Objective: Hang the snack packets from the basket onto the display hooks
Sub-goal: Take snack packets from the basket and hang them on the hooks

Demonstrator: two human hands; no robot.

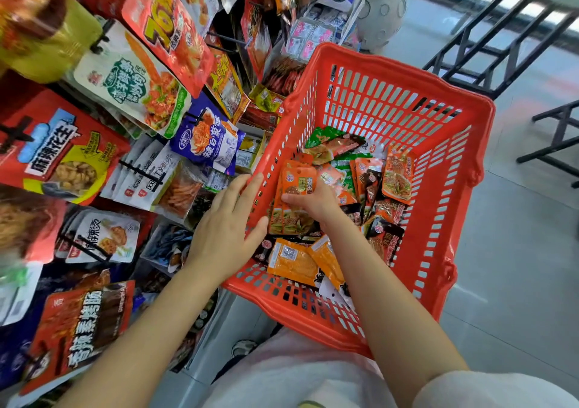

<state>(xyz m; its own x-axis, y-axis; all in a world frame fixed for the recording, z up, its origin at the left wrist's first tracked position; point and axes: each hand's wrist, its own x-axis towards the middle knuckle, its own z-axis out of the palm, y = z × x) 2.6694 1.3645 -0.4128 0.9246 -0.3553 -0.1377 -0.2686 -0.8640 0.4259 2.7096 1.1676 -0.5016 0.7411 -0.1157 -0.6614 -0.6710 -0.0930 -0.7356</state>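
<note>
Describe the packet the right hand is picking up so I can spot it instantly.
Find the red basket; inside, near its left wall, the right hand grips an orange packet stack. Unlike the loose packets scattered flat around it, this one stands tilted up, held by curled fingers.

The red plastic basket, slatted walls, sits tilted at centre frame, a loose heap of orange, green and dark snack packets on its floor; display hooks at nine to eleven o'clock carry hanging packets, just beside the basket's left wall
</note>
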